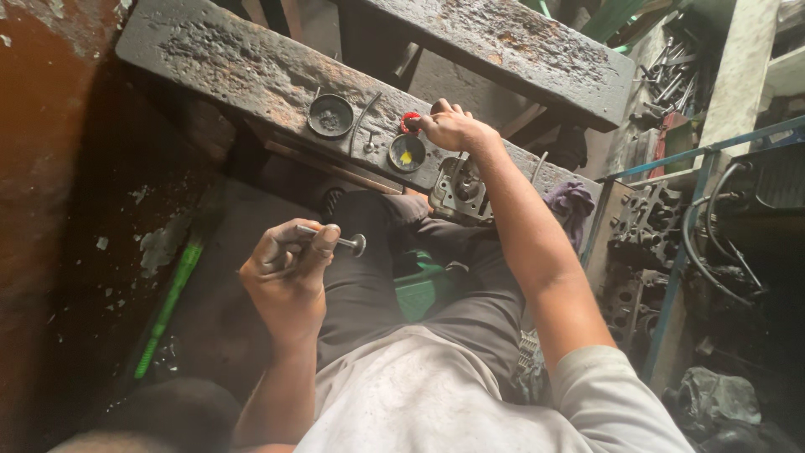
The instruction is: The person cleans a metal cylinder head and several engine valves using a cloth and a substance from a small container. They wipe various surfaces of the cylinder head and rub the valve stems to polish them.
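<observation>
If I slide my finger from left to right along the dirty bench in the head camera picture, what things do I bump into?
Empty round tin → curved metal rod → small tin with a yellow blob → right hand touching a red cap → purple rag.

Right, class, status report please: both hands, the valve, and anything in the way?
Left hand gripping engine valve by the stem. Right hand reaching to red cap on bench. Cylinder head below right wrist, nothing blocking.
</observation>
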